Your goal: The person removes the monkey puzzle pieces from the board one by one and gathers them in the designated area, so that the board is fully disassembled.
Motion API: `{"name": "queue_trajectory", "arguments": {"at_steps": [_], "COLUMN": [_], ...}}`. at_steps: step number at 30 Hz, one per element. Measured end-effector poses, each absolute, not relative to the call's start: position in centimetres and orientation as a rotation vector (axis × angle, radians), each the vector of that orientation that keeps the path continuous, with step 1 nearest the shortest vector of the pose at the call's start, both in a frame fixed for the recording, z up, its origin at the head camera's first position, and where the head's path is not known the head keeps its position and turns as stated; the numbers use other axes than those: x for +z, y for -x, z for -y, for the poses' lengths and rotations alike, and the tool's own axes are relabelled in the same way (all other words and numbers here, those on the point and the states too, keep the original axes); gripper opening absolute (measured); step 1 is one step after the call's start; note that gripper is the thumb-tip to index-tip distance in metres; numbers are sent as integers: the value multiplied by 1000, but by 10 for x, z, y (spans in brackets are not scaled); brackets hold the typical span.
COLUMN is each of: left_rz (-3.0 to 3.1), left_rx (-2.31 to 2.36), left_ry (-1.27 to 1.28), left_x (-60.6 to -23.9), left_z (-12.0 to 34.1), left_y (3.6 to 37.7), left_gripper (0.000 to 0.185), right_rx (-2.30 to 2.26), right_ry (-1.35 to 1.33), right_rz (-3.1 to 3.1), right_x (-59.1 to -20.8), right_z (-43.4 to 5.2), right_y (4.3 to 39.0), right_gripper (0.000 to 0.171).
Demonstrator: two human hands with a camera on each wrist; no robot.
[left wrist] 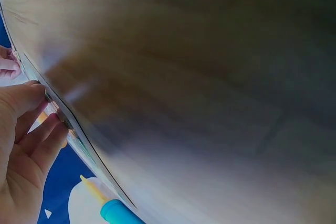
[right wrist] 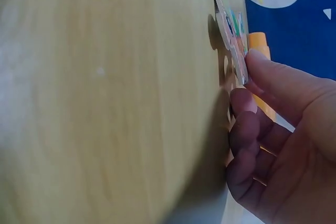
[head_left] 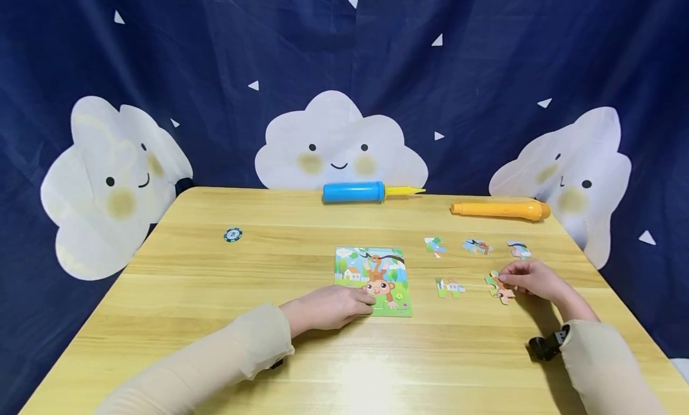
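right grip (head_left: 530, 278) pinching puzzle piece (head_left: 499, 288), one edge lifted

The head view is bright and evenly lit, with a pale glare patch on the near table (head_left: 344, 373) and soft shadows under the arms; its edges bow slightly. Both wrist views are blurred, the left one dim and shadowed.

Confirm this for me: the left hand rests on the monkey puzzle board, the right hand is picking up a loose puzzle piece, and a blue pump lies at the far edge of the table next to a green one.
One detail is wrong: the second pump is orange, not green, as the head view shows. The rest stands: the left hand rests on the monkey puzzle board, the right hand is picking up a loose puzzle piece, and the blue pump lies at the table's far edge.
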State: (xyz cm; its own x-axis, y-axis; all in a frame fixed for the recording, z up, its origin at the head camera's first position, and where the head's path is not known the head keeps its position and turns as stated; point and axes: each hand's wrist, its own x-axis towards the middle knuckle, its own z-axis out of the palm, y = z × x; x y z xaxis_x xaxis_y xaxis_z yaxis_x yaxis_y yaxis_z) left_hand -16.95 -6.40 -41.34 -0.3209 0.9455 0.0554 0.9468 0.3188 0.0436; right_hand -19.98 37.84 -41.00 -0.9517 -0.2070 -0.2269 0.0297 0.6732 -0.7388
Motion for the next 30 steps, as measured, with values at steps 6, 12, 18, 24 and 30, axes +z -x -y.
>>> {"name": "queue_trajectory", "arguments": {"at_steps": [6, 12, 18, 24, 30], "left_rz": [2542, 2545, 2551, 2560, 2570], "left_rx": [-101, -93, -91, -86, -132], "left_ry": [1816, 1813, 1804, 1788, 1757], "left_x": [-414, -413, -413, -414, -413], "left_z": [64, 63, 63, 63, 65], "left_y": [169, 168, 168, 168, 168], "left_gripper": [23, 24, 25, 26, 24], "right_rx": [-1146, -1160, -1145, -1147, -1079], "right_ry": [134, 132, 273, 465, 717], "right_rz": [-2597, -2603, -2741, -2752, -2700], "right_x": [-411, -407, -388, -379, -387], "right_z": [-377, -374, -350, -299, -243], "right_y": [199, 199, 203, 208, 213], "right_gripper": [21, 24, 28, 28, 18]}}
